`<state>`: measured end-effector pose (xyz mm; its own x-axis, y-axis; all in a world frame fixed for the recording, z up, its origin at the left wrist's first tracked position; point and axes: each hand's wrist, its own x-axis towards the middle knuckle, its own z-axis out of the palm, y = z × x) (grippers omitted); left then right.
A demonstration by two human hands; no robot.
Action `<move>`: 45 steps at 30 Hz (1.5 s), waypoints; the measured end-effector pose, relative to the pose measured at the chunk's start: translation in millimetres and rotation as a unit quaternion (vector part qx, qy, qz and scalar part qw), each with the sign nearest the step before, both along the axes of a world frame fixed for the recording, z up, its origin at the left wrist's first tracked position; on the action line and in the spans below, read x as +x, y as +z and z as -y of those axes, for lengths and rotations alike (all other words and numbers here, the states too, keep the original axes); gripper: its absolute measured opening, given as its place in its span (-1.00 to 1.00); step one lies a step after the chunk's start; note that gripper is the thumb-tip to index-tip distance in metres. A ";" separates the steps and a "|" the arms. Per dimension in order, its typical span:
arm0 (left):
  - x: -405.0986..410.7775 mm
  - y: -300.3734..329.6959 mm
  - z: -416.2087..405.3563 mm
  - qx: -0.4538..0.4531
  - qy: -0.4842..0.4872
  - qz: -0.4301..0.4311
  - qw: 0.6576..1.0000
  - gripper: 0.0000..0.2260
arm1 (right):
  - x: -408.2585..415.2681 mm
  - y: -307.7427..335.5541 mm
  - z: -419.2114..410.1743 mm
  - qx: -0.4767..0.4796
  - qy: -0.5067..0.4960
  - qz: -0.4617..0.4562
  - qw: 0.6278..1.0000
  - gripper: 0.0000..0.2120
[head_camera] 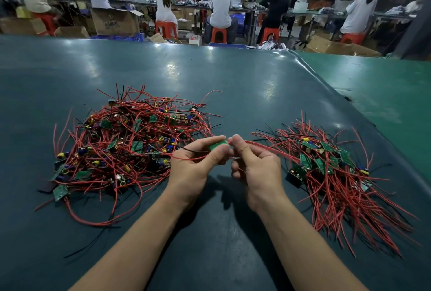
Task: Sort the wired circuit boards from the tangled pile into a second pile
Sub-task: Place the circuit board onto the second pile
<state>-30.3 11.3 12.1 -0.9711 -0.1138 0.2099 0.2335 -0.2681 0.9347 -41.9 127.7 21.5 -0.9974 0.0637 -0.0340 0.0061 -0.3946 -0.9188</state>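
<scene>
While both hands point(224, 162) pinch one board point(218, 145), piles point(130, 141) flank them.

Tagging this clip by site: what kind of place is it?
Likely an electronics assembly workshop. Capped workers sit on red stools at long benches, cardboard boxes stand on the floor, and piles of red-wired circuit boards lie on a green work table.

the small green board point(218, 145) is mostly hidden by fingers point(215, 153); far workers point(220, 6) are blurred.
</scene>
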 end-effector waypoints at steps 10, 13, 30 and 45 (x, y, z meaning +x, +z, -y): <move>7.4 5.3 -3.6 -0.108 0.034 -0.031 0.993 -0.83 | -15.3 4.6 -22.1 0.005 -0.064 0.015 0.998 -0.78; 8.6 7.1 -4.6 -0.099 0.021 -0.032 0.994 -0.84 | -20.0 6.7 -33.9 -0.025 -0.111 0.013 0.993 -0.76; 11.6 9.7 2.9 -0.098 0.004 -0.055 0.994 -0.75 | -23.6 5.9 -42.3 -0.025 -0.151 0.004 0.988 -0.69; -1.9 5.5 10.8 0.096 0.043 -0.018 0.994 -0.83 | -1.3 8.0 -16.4 0.097 0.139 -0.104 0.980 -0.41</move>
<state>-32.2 0.5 17.6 -0.9484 -0.2374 0.2100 0.2950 -0.4187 0.8589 -43.2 144.2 29.5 -0.9614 -0.2254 0.1580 -0.1071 -0.2225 -0.9690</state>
